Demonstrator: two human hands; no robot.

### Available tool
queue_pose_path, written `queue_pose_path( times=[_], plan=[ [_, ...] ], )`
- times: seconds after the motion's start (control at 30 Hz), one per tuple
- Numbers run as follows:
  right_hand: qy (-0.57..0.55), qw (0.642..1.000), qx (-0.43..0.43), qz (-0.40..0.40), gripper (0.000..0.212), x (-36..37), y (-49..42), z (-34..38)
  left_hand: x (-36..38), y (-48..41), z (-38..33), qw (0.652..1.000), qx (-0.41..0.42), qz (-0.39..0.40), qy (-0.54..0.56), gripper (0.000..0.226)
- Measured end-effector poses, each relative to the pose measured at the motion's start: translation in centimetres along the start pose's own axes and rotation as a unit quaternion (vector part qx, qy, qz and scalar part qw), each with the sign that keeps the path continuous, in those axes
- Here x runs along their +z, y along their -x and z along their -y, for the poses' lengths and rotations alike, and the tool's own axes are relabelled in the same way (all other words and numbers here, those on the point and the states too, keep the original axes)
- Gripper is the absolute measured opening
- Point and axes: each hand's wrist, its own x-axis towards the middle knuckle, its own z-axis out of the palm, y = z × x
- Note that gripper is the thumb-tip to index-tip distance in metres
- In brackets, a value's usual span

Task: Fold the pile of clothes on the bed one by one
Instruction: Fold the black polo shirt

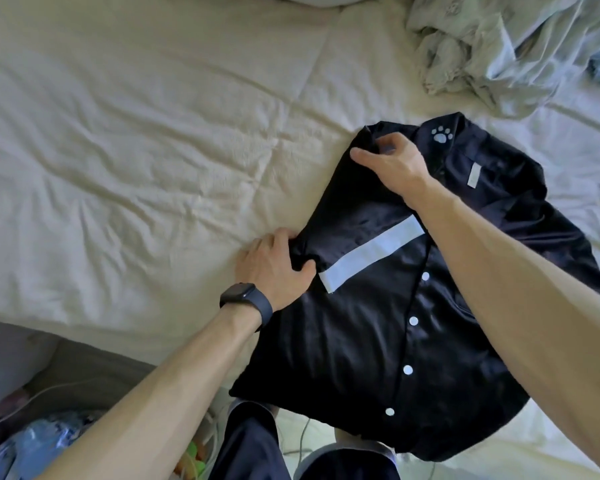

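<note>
Left hand [274, 265] grips black shirt [371, 344] at folded sleeve, right hand [392, 161] pinches shoulder.

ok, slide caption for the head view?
Left hand grips the folded sleeve of a black shirt, right hand pinches its shoulder, on a bed.

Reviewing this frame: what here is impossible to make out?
All in the head view:
1. Left hand: fingertips hidden under a fold of the black shirt.
2. Right hand: its forearm covers part of the shirt's front.
3. White neck label: print too small to read.
4. Pale crumpled clothes: cut off by the top and right edges, so the garment count is unclear.
</note>
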Motion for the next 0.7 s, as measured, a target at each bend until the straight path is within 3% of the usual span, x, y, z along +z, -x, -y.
queue_pose_path(
  times=[0.1, 0.17, 0.23, 0.33, 0.43, 0.5, 0.6, 0.7],
  plan=[
    [0.059, 0.998, 0.004, -0.002, 0.058, -0.3, 0.6, -0.5, 0.1, -1.3, -1.6, 0.991, -0.068, 0.005, 0.114, 0.053],
    [0.101, 0.995, 0.020, -0.016, 0.063, 0.1, 1.7, -0.8, 0.1, -2.1, -1.8, 0.993, -0.082, 0.008, 0.086, 0.035],
    [0.178, 0.980, 0.035, -0.079, 0.072, 0.9, 3.5, -1.8, 0.0, -2.6, -1.7, 0.997, -0.073, -0.003, 0.016, 0.022],
    [0.241, 0.946, -0.029, -0.216, 0.069, 3.3, 7.6, -4.0, 0.7, -2.3, -2.1, 0.985, 0.063, -0.111, -0.116, 0.035],
    [0.246, 0.921, -0.140, -0.267, 0.060, 6.0, 11.3, -6.3, 1.9, -3.9, -4.0, 0.933, 0.266, -0.167, -0.175, 0.058],
    [0.231, 0.928, -0.142, -0.255, 0.061, 7.8, 13.2, -8.3, 2.7, -6.4, -5.4, 0.903, 0.324, -0.110, -0.259, 0.064],
    [0.260, 0.951, -0.078, -0.150, 0.074, 9.3, 15.3, -11.4, 3.5, -10.8, -5.3, 0.861, 0.334, -0.041, -0.380, 0.060],
    [0.283, 0.957, -0.030, -0.045, 0.086, 8.8, 16.8, -14.2, 2.8, -12.9, -4.4, 0.874, 0.266, -0.031, -0.406, 0.058]
  ],
)
